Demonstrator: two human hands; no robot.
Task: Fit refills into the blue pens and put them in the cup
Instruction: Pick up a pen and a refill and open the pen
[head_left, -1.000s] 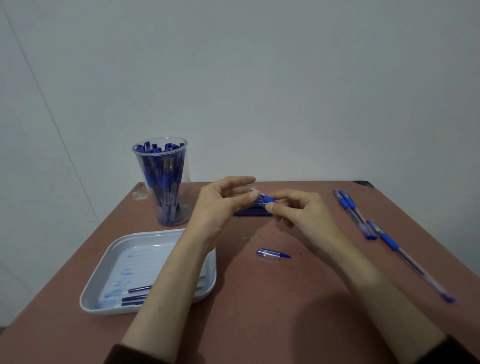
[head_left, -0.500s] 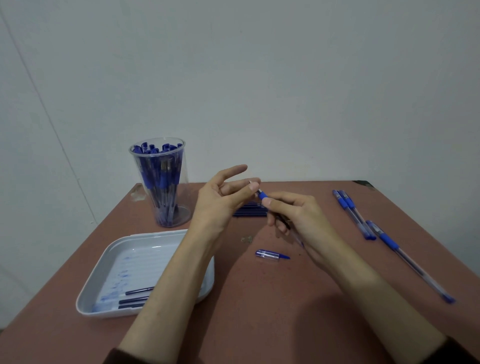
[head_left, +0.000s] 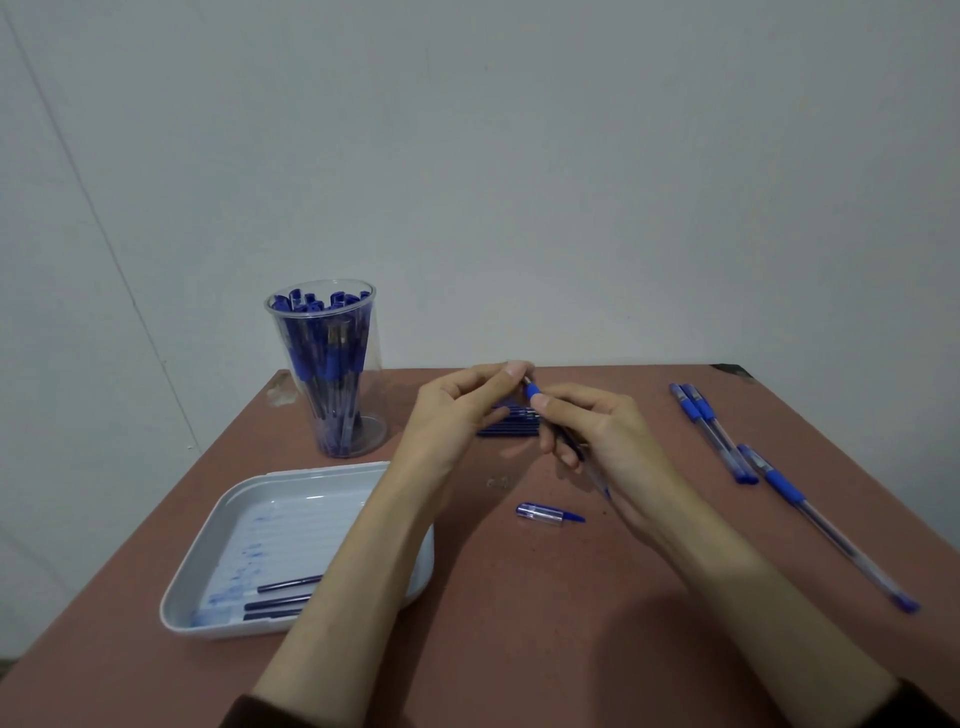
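My left hand (head_left: 457, 410) has closed its fingers onto the pen (head_left: 563, 434) tip; my right hand (head_left: 597, 436) grips the barrel. I'm tightening; capping looks next, then the cup (head_left: 332, 374) at the table's far-left corner.

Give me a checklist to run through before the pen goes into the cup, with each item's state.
1. Pen gripped: ok, right hand is closed around the barrel.
2. Tip end seated: cannot tell, left hand fingers cover the tip.
3. Cap on pen: not ok, it lies loose on the table.
4. Room in clear cup: cannot tell, it is densely packed with pens.
5. Path to cup: ok, nothing stands between hands and cup.
6. More pens waiting: ok, three lie to the right.
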